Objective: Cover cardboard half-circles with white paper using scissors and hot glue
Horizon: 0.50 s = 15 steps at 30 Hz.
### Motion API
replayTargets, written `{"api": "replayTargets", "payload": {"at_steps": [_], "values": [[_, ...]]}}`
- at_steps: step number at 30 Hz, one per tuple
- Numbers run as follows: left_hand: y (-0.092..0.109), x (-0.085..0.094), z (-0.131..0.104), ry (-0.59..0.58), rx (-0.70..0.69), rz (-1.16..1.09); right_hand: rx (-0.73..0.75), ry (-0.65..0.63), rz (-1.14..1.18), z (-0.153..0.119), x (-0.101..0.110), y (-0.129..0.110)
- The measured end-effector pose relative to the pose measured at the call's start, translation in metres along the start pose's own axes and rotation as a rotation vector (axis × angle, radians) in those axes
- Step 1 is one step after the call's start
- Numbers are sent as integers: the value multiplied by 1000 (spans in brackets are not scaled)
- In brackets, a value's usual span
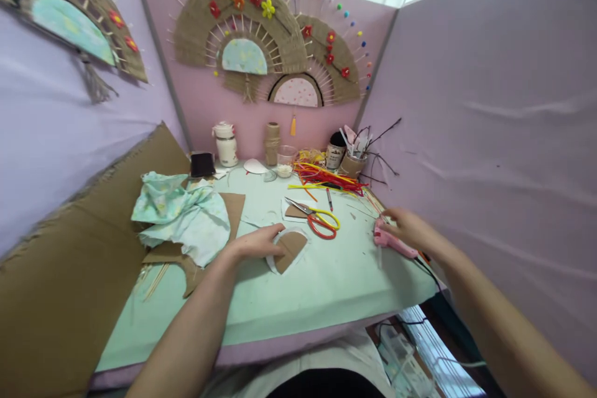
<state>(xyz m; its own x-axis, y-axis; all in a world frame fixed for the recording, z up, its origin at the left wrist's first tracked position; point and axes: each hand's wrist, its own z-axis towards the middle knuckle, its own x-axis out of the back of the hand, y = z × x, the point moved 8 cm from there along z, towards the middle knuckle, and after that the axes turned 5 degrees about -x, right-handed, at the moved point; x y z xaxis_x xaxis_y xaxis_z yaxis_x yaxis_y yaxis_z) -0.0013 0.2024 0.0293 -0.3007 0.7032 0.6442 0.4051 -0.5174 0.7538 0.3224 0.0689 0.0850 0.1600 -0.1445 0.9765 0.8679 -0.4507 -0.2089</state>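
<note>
Table (336, 286) stretches under the person's left hand (261, 242) and right hand (407, 227), held well apart. Crumpled green fabric (186, 214) lies left of the left hand, scissors (311, 212) between the two. The right hand touches a pink glue gun (392, 243) (how firmly, one cannot tell); the left grips a white-edged cardboard half-disc (293, 247).

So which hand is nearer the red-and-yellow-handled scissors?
Left. Your left hand is just left of the scissors; your right hand is farther, at the pink glue gun.
</note>
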Motion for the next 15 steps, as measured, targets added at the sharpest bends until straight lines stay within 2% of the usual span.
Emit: {"api": "replayTargets", "payload": {"at_steps": [2,5,10,12,15], "values": [[-2,0,0,1,10,-7,-78,-143,-89,-2,-26,16],[-5,-1,1,3,10,-9,-116,-180,-138,-4,-47,28],[-4,1,2,36,-20,-96,-95,-165,-239,-10,-53,35],[-2,1,2,53,-16,-229,-107,-168,-257,-12,-55,36],[1,0,1,90,27,-555,-131,-156,-273,-12,-61,36]]}}
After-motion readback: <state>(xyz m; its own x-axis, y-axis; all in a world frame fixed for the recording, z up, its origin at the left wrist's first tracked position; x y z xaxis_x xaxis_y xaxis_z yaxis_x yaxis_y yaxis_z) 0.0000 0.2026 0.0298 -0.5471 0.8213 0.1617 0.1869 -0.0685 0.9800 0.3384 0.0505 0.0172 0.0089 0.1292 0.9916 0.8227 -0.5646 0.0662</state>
